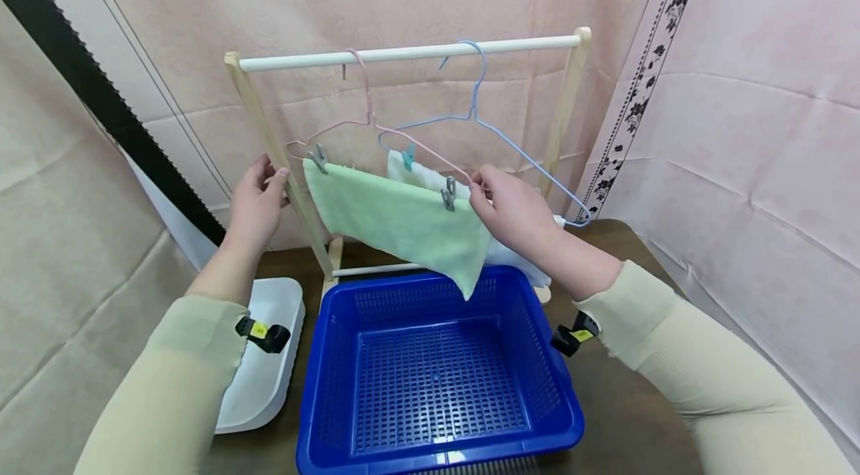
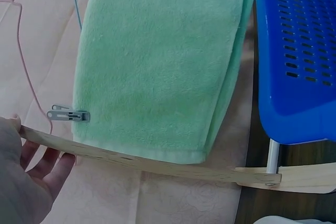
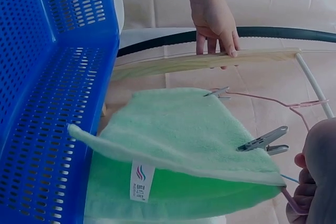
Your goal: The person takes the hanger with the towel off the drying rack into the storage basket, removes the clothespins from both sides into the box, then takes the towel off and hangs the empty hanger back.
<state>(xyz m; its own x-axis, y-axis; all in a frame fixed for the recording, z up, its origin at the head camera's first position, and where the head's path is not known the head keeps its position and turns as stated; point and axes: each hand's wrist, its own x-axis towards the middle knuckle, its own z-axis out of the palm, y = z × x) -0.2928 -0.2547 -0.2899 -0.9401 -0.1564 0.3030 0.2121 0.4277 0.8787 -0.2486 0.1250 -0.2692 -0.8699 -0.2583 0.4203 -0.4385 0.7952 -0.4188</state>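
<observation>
A light green towel (image 1: 403, 217) hangs from a pink hanger (image 1: 370, 98), held on by two grey clothespins (image 1: 448, 193). My right hand (image 1: 510, 206) pinches the pink hanger's right end beside the towel's upper corner. My left hand (image 1: 258, 199) holds the left wooden post (image 2: 131, 161) of the drying rack, fingers behind it. The hanger's hook is over the white rack bar (image 1: 410, 54). Behind the green towel a white cloth (image 1: 513, 255) hangs from a blue hanger (image 1: 475, 105) with a teal clothespin (image 1: 407, 157). A label (image 3: 142, 181) shows on the towel in the right wrist view.
A blue perforated basket (image 1: 437, 452) stands on the brown table (image 1: 631, 400) in front of the rack. Left of it lies a white tray (image 1: 258, 400). Pinkish cloth (image 1: 759, 124) surrounds the table at the back and sides.
</observation>
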